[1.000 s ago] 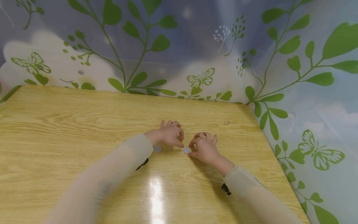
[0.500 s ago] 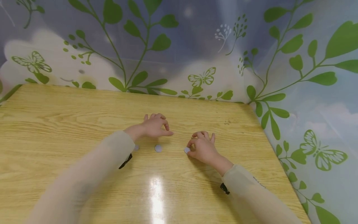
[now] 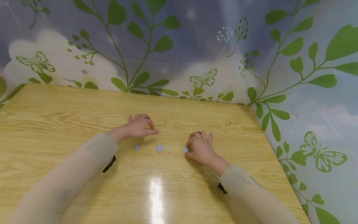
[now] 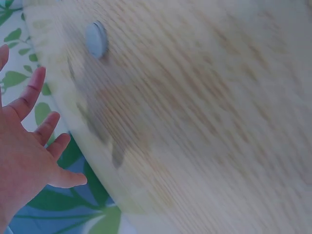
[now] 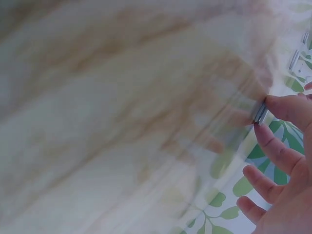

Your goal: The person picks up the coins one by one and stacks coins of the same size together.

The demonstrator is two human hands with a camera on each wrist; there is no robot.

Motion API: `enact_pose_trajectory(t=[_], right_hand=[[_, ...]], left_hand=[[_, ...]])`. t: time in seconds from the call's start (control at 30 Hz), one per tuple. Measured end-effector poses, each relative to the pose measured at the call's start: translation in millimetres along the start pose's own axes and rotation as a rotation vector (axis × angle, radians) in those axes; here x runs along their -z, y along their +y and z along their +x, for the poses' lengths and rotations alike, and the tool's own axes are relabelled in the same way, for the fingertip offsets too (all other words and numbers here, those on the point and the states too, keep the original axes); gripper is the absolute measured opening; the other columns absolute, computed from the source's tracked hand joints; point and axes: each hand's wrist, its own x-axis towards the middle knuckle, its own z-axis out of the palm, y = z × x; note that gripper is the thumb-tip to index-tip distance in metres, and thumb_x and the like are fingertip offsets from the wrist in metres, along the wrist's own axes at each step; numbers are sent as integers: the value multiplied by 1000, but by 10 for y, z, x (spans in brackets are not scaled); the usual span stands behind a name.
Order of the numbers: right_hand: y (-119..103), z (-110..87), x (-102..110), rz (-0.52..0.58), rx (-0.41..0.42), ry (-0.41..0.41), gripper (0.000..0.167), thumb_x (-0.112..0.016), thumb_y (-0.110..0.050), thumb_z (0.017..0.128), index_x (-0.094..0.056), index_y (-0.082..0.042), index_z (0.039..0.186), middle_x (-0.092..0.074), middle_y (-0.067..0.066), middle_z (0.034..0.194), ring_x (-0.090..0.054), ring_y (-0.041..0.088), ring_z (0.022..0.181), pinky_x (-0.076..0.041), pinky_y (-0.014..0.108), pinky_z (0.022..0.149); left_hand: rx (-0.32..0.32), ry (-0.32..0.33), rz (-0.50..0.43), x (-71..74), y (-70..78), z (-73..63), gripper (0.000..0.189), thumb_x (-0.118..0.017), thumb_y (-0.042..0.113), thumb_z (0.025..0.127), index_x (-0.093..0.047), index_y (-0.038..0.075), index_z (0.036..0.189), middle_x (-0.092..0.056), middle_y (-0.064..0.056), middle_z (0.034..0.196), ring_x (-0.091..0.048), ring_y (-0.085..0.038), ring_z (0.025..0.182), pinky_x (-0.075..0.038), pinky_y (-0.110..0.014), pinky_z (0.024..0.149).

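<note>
Three small pale grey round discs lie in a loose row across the wooden table. Thumb and forefinger of my right hand pinch the edges of the right disc; the right wrist view also shows this disc between those fingertips. My left hand is held above the table behind the left disc and the middle disc, touching neither. Its fingers are loosely spread in the left wrist view, where one disc with a grooved rim lies beyond them.
A fabric backdrop printed with leaves and butterflies rises along the table's far and right edges. Light reflects in a bright patch on the near tabletop.
My left hand has moved left, away from the right disc, uncovering the middle and then the left disc. My right hand's fingers have closed on the right disc and stay nearly in place.
</note>
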Motion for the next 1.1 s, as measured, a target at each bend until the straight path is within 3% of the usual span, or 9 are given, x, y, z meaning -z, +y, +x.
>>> enact_pose_trajectory(t=[0.5, 0.73, 0.9, 1.1], right_hand=[[-78, 117, -17, 15, -8, -24, 9, -72, -29, 80, -70, -20, 80, -48, 10, 134, -30, 36, 131, -5, 73, 104], [-48, 119, -21, 14, -17, -24, 13, -73, -31, 80, -70, -20, 87, -48, 10, 133, -31, 36, 131, -5, 72, 105], [-3, 113, -32, 67, -32, -27, 38, -72, -39, 80, -64, -16, 110, -45, 12, 135, -27, 37, 133, -3, 71, 106], [73, 119, -17, 72, -39, -11, 80, -64, -56, 80, -38, -11, 141, -26, 18, 151, -13, 42, 141, -2, 73, 104]], left_hand=[[7, 49, -5, 40, -177, -197, 29, -56, 46, 89, -65, 18, 93, -36, -21, 144, -24, -50, 133, -1, -76, 101], [11, 50, -27, 36, -253, -299, 42, -55, 46, 90, -61, 11, 113, -33, -23, 145, -21, -49, 134, 0, -75, 100], [5, 73, -19, 2, -291, -357, 56, -55, 48, 90, -51, 6, 128, -30, -22, 147, -19, -47, 135, 0, -74, 102], [-33, 139, 47, -84, -307, -440, 76, -60, 50, 86, -36, 2, 140, -21, -24, 149, -16, -49, 136, -4, -73, 103]])
